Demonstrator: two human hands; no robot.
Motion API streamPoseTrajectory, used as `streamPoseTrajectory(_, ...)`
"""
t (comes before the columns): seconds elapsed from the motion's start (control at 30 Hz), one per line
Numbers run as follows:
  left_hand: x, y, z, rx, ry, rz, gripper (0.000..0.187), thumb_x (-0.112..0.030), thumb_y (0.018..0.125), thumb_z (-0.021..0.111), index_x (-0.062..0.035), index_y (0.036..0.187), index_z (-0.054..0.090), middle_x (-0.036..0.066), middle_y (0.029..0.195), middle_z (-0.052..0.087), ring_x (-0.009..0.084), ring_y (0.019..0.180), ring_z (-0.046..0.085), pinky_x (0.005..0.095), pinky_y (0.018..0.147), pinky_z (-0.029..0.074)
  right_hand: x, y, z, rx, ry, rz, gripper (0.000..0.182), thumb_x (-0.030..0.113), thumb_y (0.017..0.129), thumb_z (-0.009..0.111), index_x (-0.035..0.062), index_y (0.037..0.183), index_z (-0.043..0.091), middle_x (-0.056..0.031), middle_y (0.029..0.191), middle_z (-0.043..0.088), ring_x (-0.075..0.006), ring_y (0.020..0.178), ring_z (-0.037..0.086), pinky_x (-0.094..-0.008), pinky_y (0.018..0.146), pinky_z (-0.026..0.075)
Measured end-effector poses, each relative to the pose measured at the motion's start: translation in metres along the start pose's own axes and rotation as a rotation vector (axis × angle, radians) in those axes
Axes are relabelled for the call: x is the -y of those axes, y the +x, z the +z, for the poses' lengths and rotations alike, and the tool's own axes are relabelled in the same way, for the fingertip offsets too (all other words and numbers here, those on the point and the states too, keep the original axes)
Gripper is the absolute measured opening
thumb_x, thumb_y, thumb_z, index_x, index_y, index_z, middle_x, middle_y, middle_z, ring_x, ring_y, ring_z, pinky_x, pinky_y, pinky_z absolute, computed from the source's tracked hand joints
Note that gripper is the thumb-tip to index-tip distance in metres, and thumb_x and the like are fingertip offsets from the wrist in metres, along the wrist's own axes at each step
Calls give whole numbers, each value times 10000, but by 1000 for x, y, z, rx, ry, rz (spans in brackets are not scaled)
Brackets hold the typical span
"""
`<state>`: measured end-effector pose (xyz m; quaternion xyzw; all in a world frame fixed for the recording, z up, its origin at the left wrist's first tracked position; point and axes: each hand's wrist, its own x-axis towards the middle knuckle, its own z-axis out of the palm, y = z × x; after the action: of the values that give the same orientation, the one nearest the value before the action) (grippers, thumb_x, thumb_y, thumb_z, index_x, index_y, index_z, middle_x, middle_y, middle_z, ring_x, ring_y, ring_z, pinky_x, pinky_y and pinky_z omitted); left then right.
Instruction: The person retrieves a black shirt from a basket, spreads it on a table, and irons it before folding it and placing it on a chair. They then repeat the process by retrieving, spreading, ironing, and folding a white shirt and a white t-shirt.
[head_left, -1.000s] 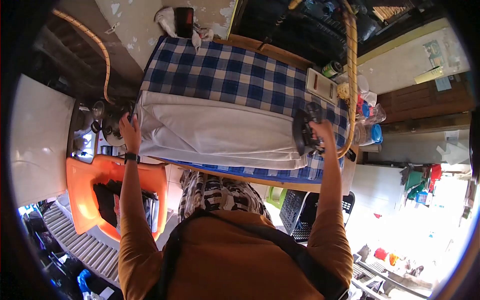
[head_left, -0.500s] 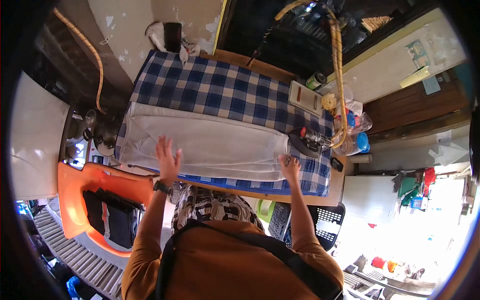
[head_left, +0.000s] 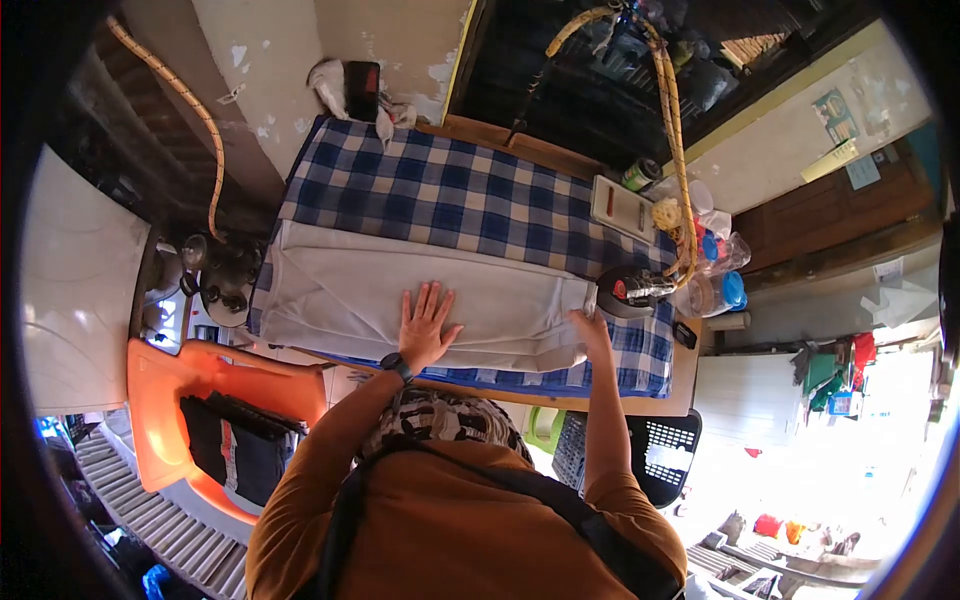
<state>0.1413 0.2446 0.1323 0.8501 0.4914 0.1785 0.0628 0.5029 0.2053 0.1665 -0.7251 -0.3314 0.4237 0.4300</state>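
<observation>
A pair of light grey trousers [head_left: 340,290], folded lengthwise, lies along the front of a blue-and-white checked cloth [head_left: 440,180] on the table. My left hand [head_left: 427,330] rests flat on the middle of the fabric, fingers spread. At the right end, my right hand [head_left: 592,335] has its fingers closed on the trousers' edge; the fingertips are partly hidden. Just beyond that hand sits a dark iron [head_left: 625,292] with a hose attached, close to the trousers' end.
A flat tray [head_left: 620,208] and plastic containers [head_left: 715,290] stand at the right. The yellow hose [head_left: 675,130] hangs from above. An orange chair [head_left: 160,420] with folded dark clothes [head_left: 240,445] is at the left. A black basket [head_left: 665,455] is below the table's right side.
My left hand has moved right and come down flat on the trousers. My right hand has closed on their right end. The camera view has shifted slightly.
</observation>
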Motion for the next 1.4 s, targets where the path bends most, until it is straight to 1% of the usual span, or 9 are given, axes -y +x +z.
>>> streamPoseTrajectory(0.17, -3, 6, -43, 244, -415, -126, 715, -515, 921, 451, -77, 1451, 254, 230, 1497, 195, 382, 1403, 134, 545, 1114, 97, 143, -51, 58, -30, -395, -300, 621, 234, 744, 717, -95, 1210, 472, -223, 1130, 592, -284, 1063, 571, -340, 879, 449)
streamPoseTrajectory(0.33, 53, 23, -141, 394, -1183, -163, 716, -523, 939, 422, -62, 1454, 233, 212, 1478, 256, 330, 1394, 194, 470, 1121, 173, 208, -92, 157, 13, -491, -614, 603, 257, 773, 731, -25, 1227, 450, -173, 1091, 610, -297, 997, 617, -343, 868, 491)
streamPoseTrajectory(0.5, 187, -7, -177, 223, -2550, -176, 726, -574, 946, 334, -3, 1394, 343, 118, 1383, 433, 213, 1268, 424, 370, 1079, 311, 242, -140, 249, 866, 104, -496, 617, 310, 827, 695, 34, 1295, 402, -207, 1299, 452, -307, 1232, 454, -421, 934, 471)
streamPoseTrajectory(0.53, 221, -22, -154, 213, -2552, -176, 726, -574, 946, 334, -3, 1394, 343, 118, 1383, 433, 213, 1268, 424, 370, 1079, 311, 230, -133, 257, 738, -53, -604, 599, 294, 827, 692, 38, 1288, 407, -213, 1314, 427, -324, 1239, 441, -417, 944, 461)
streamPoseTrajectory(0.6, 278, -49, -81, -425, -1355, -926, 556, -430, 928, 509, -5, 1285, 490, 91, 1193, 590, 166, 1047, 593, 299, 917, 470, 184, -107, 269, 449, -350, -793, 559, 236, 812, 693, 46, 1264, 424, -230, 1278, 428, -387, 1192, 453, -420, 953, 436)
streamPoseTrajectory(0.73, 257, -38, -129, 124, -1439, -819, 520, -353, 891, 601, 4, 1258, 506, 56, 1147, 608, 135, 1005, 595, 277, 890, 466, 82, -55, 262, 157, -706, -744, 477, 289, 837, 659, 24, 1182, 463, -232, 1179, 495, -399, 1055, 522, -434, 879, 459)
streamPoseTrajectory(0.83, 276, -35, -137, 141, -1432, -859, 534, -333, 856, 652, 23, 1231, 516, 30, 1085, 628, 121, 940, 607, 255, 854, 461, 49, -43, 272, 285, -524, -39, 672, 563, 876, 518, -27, 1192, 446, -157, 898, 637, -315, 841, 643, -381, 762, 504)
streamPoseTrajectory(1.17, 260, -26, -140, 117, -905, -911, 827, -442, 753, 745, 40, 1336, 412, 122, 1295, 513, 196, 1183, 479, 302, 1005, 357, 18, -42, 284, 190, -349, -223, 533, 451, 834, 636, -22, 1052, 523, -141, 824, 619, -245, 733, 618, -364, 640, 486)
streamPoseTrajectory(1.4, 141, -13, -62, 197, -1178, -833, 640, -390, 806, 714, 7, 1257, 493, 82, 1178, 587, 150, 1079, 525, 270, 933, 401, 120, -48, 87, 208, -559, -249, 530, 373, 829, 665, -13, 1152, 500, -196, 914, 610, -313, 830, 615, -396, 729, 496)
